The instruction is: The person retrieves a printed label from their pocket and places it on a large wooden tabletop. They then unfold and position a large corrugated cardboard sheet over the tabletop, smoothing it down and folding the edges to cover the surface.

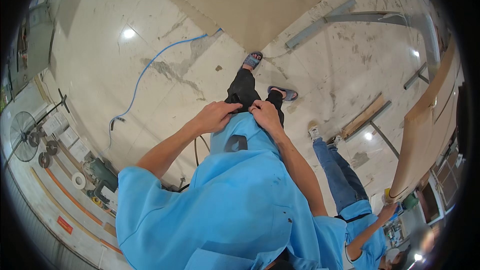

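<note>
Both of my hands meet in front of my waist, where the light blue shirt [240,142] ends over black trousers [243,87]. My left hand [216,116] has its fingers bent inward against the cloth at the shirt's lower edge. Close beside it, my right hand [266,116] is closed, thumb and fingers drawn together at the same edge. Whatever cloth lies between the fingertips is too small to make out. A dark patch [236,143] shows on the shirt just below the hands.
A large brown board [260,0] lies ahead by my sandalled feet. From it a blue hose [142,77] curves left across the stained floor. Metal bars [320,23] lie at far right. A co-worker in jeans [340,175] stands at right, a hand at a tall brown panel [415,140].
</note>
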{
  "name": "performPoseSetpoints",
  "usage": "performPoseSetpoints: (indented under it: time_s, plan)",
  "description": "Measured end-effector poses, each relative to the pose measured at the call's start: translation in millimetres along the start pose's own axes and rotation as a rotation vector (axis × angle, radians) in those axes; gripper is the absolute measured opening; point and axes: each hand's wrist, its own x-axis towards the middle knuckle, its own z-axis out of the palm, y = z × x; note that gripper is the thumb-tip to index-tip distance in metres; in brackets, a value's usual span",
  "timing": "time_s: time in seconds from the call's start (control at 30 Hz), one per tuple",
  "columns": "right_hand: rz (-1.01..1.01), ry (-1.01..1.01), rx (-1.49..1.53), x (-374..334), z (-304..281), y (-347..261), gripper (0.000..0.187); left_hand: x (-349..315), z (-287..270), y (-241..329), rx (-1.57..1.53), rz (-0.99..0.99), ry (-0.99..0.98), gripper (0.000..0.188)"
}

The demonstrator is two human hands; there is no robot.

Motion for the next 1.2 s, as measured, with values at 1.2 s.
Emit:
performPoseSetpoints:
  time_s: [1.2]
  plan:
    - [-0.084,0.675,0.238,-8.1,-77.8,144.9,0.020,112.3,-47.3,-54.6,0.891,0.342,-0.087,0.020]
